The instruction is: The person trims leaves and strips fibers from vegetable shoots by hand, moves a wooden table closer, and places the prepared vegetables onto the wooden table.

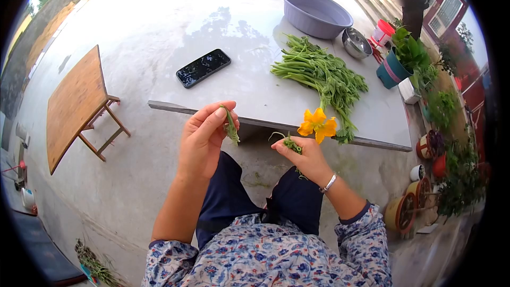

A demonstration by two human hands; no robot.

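Observation:
My left hand [204, 133] pinches a small green leaf piece [230, 128] between thumb and fingers, above my lap. My right hand [307, 158] is closed around a small bunch of green trimmings [292, 145], with a thin curly tendril sticking out. Just beyond that hand, a yellow flower [317, 124] shows at the table's near edge. A large pile of leafy green stems [324, 74] lies on the grey table [244, 90], its leaves hanging over the front edge. The hands are apart from each other.
On the table are a black phone [203, 68], a purple basin [317, 15], a metal bowl [356, 43] and a potted plant [393, 69]. A wooden folding table [77, 109] stands left. Flowerpots [401, 212] line the right side. Another person [413, 2] stands at the back right.

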